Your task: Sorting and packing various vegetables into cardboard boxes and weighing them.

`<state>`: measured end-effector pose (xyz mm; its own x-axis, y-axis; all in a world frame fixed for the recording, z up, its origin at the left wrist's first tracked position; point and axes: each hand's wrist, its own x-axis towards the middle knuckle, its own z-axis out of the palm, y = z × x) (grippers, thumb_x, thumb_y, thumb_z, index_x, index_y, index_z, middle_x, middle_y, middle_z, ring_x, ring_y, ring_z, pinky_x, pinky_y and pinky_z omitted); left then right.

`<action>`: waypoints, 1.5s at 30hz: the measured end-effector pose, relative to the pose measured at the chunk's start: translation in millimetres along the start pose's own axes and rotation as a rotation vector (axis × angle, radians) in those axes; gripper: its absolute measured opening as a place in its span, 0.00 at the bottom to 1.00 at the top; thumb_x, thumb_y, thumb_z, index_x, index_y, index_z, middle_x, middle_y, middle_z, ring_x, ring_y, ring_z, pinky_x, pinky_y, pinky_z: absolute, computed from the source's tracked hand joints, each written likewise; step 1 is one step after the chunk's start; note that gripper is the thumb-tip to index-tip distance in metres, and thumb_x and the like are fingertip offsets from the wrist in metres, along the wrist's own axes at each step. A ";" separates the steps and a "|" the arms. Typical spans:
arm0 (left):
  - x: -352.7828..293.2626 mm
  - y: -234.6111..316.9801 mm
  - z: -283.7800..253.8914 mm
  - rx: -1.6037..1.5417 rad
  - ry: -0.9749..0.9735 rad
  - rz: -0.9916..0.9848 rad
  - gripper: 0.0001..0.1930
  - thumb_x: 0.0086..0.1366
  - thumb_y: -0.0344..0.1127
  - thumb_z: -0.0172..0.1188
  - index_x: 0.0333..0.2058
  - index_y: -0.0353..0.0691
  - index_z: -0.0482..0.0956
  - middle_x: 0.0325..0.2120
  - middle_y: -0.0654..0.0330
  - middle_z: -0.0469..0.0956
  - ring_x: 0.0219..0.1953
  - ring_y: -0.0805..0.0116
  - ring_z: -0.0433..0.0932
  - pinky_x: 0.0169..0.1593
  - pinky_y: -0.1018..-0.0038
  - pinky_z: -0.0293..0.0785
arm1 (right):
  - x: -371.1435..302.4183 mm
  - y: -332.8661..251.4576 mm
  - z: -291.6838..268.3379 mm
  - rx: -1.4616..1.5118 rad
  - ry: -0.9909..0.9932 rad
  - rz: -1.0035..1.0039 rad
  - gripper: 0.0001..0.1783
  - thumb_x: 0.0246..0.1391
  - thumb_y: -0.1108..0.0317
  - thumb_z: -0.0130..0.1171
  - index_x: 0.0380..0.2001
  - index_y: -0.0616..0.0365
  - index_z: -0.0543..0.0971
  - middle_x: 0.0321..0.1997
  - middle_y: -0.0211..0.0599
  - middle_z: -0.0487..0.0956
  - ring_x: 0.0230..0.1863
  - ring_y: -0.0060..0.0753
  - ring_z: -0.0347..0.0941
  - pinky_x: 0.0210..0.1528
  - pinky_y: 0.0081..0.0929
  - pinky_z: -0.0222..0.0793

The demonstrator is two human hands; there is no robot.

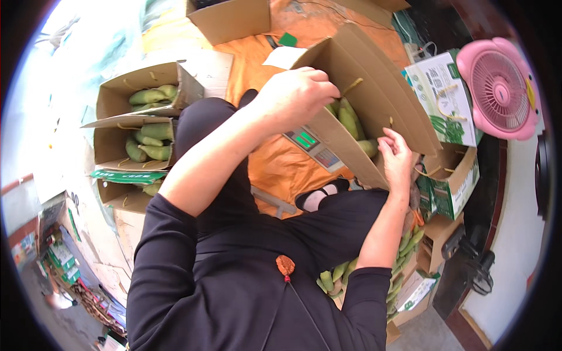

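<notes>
In front of me an open cardboard box (pixel 351 153) stands tilted, with several ears of corn in green husks (pixel 348 119) inside. Next to it is a digital scale (pixel 316 151) with a lit green display; whether the box rests on it is hidden. My left hand (pixel 295 96) is closed, its fingertips pinching the box's upper edge at the far left. Loosely bent and slightly apart, the fingers of my right hand (pixel 397 158) are at the box's near right end, close to a rope handle (pixel 391 121).
Boxes of corn (pixel 137 120) stand in a row at the left. To the right are a pink fan (pixel 497 90), a white-and-green carton (pixel 442 96) and an open green box (pixel 453 181). More corn (pixel 407 245) lies by my right elbow. An orange sheet (pixel 272 175) covers the floor.
</notes>
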<state>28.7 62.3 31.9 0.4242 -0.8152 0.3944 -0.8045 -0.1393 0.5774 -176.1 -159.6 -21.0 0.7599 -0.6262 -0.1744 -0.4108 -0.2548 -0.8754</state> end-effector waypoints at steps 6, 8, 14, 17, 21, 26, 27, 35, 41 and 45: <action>-1.4 0.9 2.3 0.018 0.022 0.053 0.07 0.55 0.32 0.58 0.33 0.44 0.79 0.26 0.61 0.73 0.34 0.60 0.75 0.36 0.67 0.73 | -2.7 -1.7 -4.0 0.017 -0.017 0.013 0.17 0.54 0.75 0.56 0.48 0.63 0.74 0.30 0.28 0.75 0.32 0.16 0.69 0.39 0.16 0.66; -1.2 2.3 3.2 -0.001 0.024 0.052 0.07 0.55 0.32 0.58 0.34 0.44 0.79 0.26 0.61 0.73 0.33 0.60 0.75 0.36 0.67 0.73 | -2.8 2.2 -5.8 0.030 -0.022 0.001 0.17 0.54 0.75 0.56 0.48 0.63 0.73 0.30 0.28 0.75 0.32 0.16 0.69 0.39 0.16 0.66; -1.7 -0.1 -1.7 -0.005 0.010 -0.003 0.06 0.58 0.32 0.56 0.34 0.42 0.79 0.27 0.61 0.75 0.33 0.60 0.76 0.37 0.67 0.73 | 0.1 -14.0 3.1 0.038 -0.022 0.021 0.17 0.54 0.75 0.54 0.49 0.65 0.73 0.31 0.28 0.76 0.32 0.17 0.68 0.40 0.17 0.67; -0.3 -2.2 1.2 0.025 -0.046 -0.026 0.07 0.58 0.33 0.54 0.35 0.43 0.78 0.29 0.62 0.74 0.38 0.63 0.75 0.38 0.67 0.74 | -1.2 -18.4 1.1 0.016 -0.010 0.044 0.18 0.54 0.75 0.54 0.49 0.65 0.73 0.30 0.28 0.76 0.32 0.17 0.69 0.39 0.18 0.67; -0.7 -1.6 0.9 0.023 -0.023 -0.009 0.07 0.57 0.33 0.55 0.34 0.43 0.79 0.29 0.62 0.74 0.38 0.63 0.75 0.38 0.67 0.74 | 0.5 -17.6 1.5 0.004 -0.024 0.040 0.18 0.54 0.75 0.54 0.49 0.64 0.73 0.30 0.29 0.76 0.32 0.17 0.69 0.39 0.18 0.67; -1.1 2.7 -1.9 0.019 -0.022 -0.026 0.06 0.53 0.32 0.57 0.31 0.44 0.79 0.29 0.61 0.75 0.38 0.61 0.75 0.40 0.68 0.74 | 2.8 -9.0 -0.5 -0.004 -0.071 0.011 0.19 0.55 0.74 0.56 0.50 0.65 0.71 0.32 0.30 0.76 0.32 0.18 0.70 0.40 0.17 0.67; -1.7 1.4 0.2 0.027 -0.006 0.008 0.06 0.54 0.32 0.57 0.32 0.44 0.79 0.28 0.61 0.74 0.36 0.61 0.75 0.39 0.67 0.74 | 2.9 -6.5 -0.9 0.010 -0.063 0.021 0.18 0.55 0.75 0.55 0.50 0.64 0.72 0.31 0.30 0.76 0.32 0.17 0.69 0.39 0.17 0.67; -6.0 -1.4 -0.7 0.052 0.013 0.076 0.08 0.47 0.30 0.58 0.30 0.42 0.78 0.26 0.61 0.73 0.35 0.61 0.74 0.40 0.68 0.72 | 3.6 -6.5 1.8 -0.010 -0.097 0.015 0.18 0.53 0.77 0.54 0.49 0.65 0.72 0.29 0.28 0.74 0.30 0.16 0.68 0.37 0.16 0.66; -11.5 -4.7 -2.3 -0.018 0.075 0.049 0.06 0.50 0.31 0.57 0.28 0.41 0.77 0.25 0.61 0.73 0.35 0.60 0.74 0.38 0.66 0.73 | 4.5 -7.8 5.8 -0.024 -0.121 0.000 0.18 0.54 0.77 0.53 0.49 0.67 0.71 0.30 0.31 0.75 0.30 0.17 0.68 0.36 0.16 0.66; -13.5 -2.6 -4.5 -0.026 0.089 0.029 0.06 0.51 0.32 0.57 0.29 0.42 0.78 0.26 0.61 0.73 0.36 0.61 0.74 0.39 0.66 0.73 | 5.4 -5.7 6.6 -0.038 -0.130 0.001 0.18 0.55 0.77 0.53 0.50 0.68 0.71 0.30 0.30 0.75 0.30 0.16 0.68 0.37 0.15 0.67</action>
<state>27.0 76.2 28.3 0.4373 -0.7652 0.4726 -0.8064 -0.1010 0.5826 -166.3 -156.6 -20.0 0.8172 -0.5266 -0.2343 -0.4288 -0.2837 -0.8577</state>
